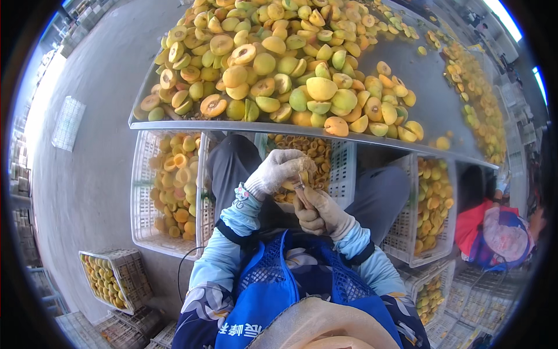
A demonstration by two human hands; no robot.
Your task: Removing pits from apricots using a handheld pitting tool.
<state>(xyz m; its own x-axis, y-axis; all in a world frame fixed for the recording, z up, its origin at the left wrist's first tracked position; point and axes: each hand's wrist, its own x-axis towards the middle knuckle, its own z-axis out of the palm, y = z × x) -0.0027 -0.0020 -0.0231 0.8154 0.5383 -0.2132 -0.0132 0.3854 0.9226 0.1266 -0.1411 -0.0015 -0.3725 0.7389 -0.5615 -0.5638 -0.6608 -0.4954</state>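
In a pale knit glove, my left hand (285,171) is closed around a piece of yellow fruit (304,176), mostly hidden by the fingers. My right hand (320,211), also gloved, grips a small hand tool (301,192) with a metal end that meets the fruit; its exact kind cannot be told. Both hands are over a plastic crate (344,174) between my knees, which holds many small cut pieces or pits (318,152). Beyond it, halved yellow-green apricots (266,65) lie heaped on a metal-edged table (244,126).
White crates of halved fruit stand to my left (135,187) and right (453,209). Another fruit crate (139,279) sits at the lower left. A co-worker in a pale head covering (505,235) is at the far right. An empty-looking white crate (69,123) lies on the floor.
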